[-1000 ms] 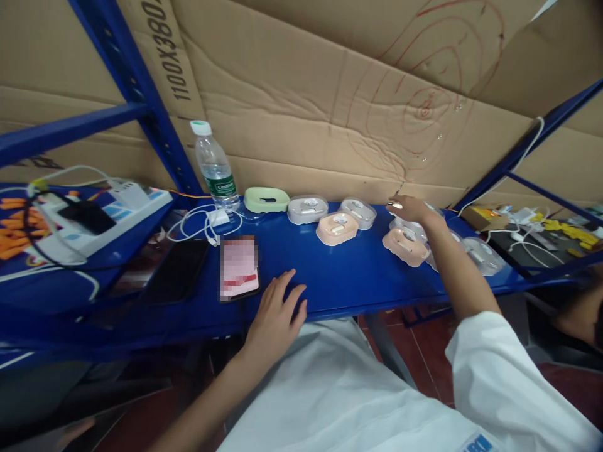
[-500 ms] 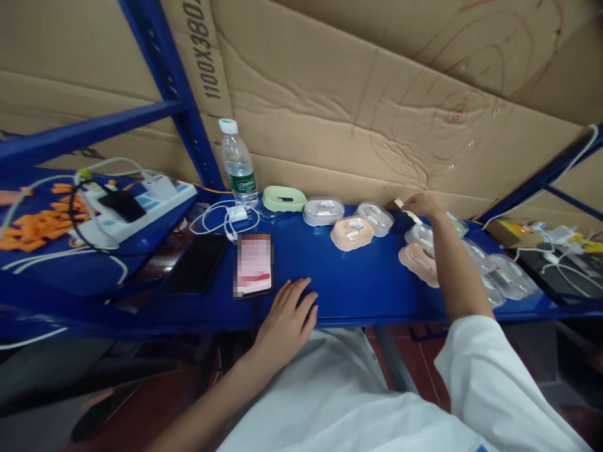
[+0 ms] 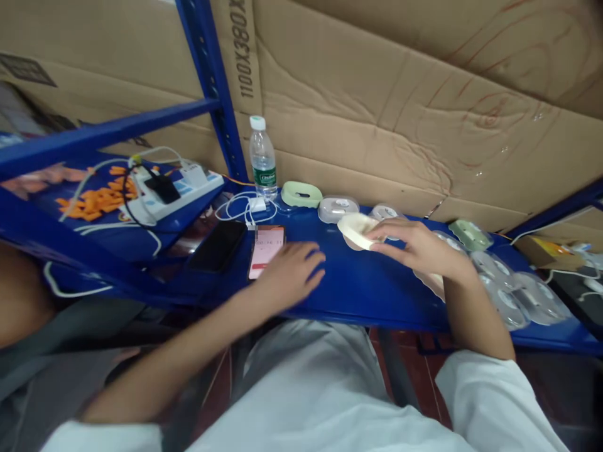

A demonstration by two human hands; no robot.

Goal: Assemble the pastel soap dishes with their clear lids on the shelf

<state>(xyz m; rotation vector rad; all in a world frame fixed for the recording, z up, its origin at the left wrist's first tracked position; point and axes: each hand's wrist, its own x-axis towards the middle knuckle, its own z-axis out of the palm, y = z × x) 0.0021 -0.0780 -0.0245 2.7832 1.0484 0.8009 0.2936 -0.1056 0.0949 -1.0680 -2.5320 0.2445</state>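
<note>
My right hand (image 3: 417, 248) grips a cream oval dish-like case (image 3: 354, 226) at its right edge, thumb below and fingers on top. The case is raised above the blue table and largely covers a peach one behind it. My left hand (image 3: 296, 270) has its fingers apart and holds nothing. It hovers by the lower right of a lit phone (image 3: 267, 242), slightly blurred. Beyond the cream case sit clear-lidded oval cases, one grey (image 3: 338, 209) and another (image 3: 387, 212) partly behind my right fingers. A green oval case (image 3: 301, 194) stands at the back.
A water bottle (image 3: 264, 160) and a white charger (image 3: 257, 204) with cable are behind the phones. A dark phone (image 3: 219, 245) lies left. Several lidded cases (image 3: 497, 267) and a green case (image 3: 470, 233) are at right. A power strip (image 3: 164, 201) and orange pieces (image 3: 101, 199) lie far left.
My right hand has come from the back right toward the middle, bringing the cream case. My left hand has lifted and shifted up toward the lit phone. The view has swung left.
</note>
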